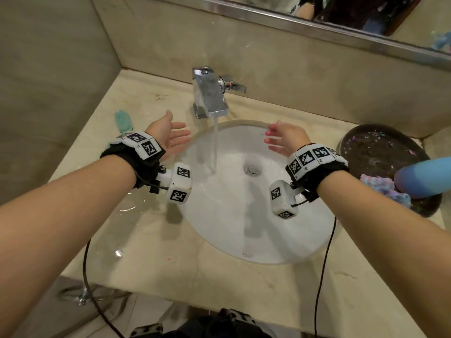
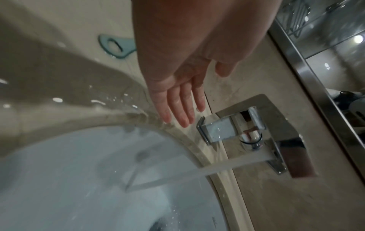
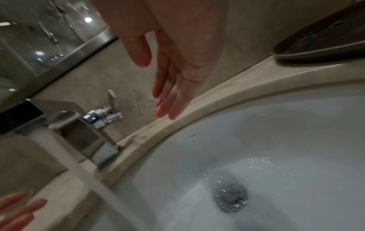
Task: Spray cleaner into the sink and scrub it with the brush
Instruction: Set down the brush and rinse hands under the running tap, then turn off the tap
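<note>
Two bare hands hover over a white oval sink (image 1: 256,235) as water streams from a chrome faucet (image 1: 210,93) and runs down toward the drain (image 1: 252,167). The left hand (image 1: 170,136) is held palm-up with fingers straight and spread, gripping nothing, just beside the stream (image 1: 215,145) on its left; the right hand (image 1: 285,139) mirrors it on the other side, fingers relaxed and slightly bent, also empty. Both seem poised to enter the water — most likely to rinse, or to splash the basin clean.

The task's tools lie off to the sides. A teal scrub brush (image 1: 124,121) rests on the wet beige marble counter (image 1: 151,252) behind the left wrist, its handle loop showing in the left wrist view (image 2: 115,46). A blue object (image 1: 424,178) pokes in from the right edge over a dark round tray (image 1: 380,147) (it may be the cleaner bottle, though too little of it shows to tell), resting against a pastel knitted cloth (image 1: 380,185).

Neither tool is in hand, so spraying and scrubbing appear either finished or not yet begun; the bowl shows no visible foam. Nothing blocks the way to the stream. The faucet lever (image 1: 235,87) points right, near the right hand's fingertips, and a mirror edge (image 1: 317,23) runs above the backsplash.
</note>
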A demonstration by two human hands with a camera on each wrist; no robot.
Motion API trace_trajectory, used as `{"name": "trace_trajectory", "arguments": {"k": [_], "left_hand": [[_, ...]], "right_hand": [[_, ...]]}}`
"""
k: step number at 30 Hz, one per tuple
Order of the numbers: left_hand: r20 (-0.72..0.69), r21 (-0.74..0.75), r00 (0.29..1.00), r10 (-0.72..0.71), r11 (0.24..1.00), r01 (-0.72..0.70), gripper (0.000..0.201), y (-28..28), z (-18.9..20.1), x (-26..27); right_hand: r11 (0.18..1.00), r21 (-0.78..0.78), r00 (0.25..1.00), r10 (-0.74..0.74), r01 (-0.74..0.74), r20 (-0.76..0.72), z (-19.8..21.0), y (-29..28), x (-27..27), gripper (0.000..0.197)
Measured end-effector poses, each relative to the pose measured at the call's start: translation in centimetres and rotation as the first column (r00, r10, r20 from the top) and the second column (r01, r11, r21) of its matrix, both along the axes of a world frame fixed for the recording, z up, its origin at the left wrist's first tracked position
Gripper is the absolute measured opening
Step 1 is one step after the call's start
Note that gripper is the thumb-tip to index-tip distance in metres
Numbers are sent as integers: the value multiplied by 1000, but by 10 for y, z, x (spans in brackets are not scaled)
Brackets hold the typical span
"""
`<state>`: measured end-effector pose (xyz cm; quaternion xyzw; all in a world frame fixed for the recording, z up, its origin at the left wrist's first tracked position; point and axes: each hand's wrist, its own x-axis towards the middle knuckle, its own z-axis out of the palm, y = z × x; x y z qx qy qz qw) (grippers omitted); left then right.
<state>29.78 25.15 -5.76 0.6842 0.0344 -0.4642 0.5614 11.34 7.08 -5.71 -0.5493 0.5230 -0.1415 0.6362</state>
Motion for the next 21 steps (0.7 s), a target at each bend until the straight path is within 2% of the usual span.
{"name": "trace_trajectory", "arguments": {"k": [2,7,18,21], "left_hand": [[0,-8,1000,11,1000,-11,59,8,2,5],[27,-4,999,45,999,-44,54,25,9,18],[-7,-2,984,177,984,-177,48,65,3,38],[-6,1,985,171,985,-171,48,63,3,37]], "right_hand": [[998,-28,997,65,-63,47,11,3,21,21],[942,-230,969,240,-246,-52,25,4,63,37],[957,-176,972,236,-231,5,25,-3,76,42],[927,-216,951,309,-306,-24,26,1,73,43]]}}
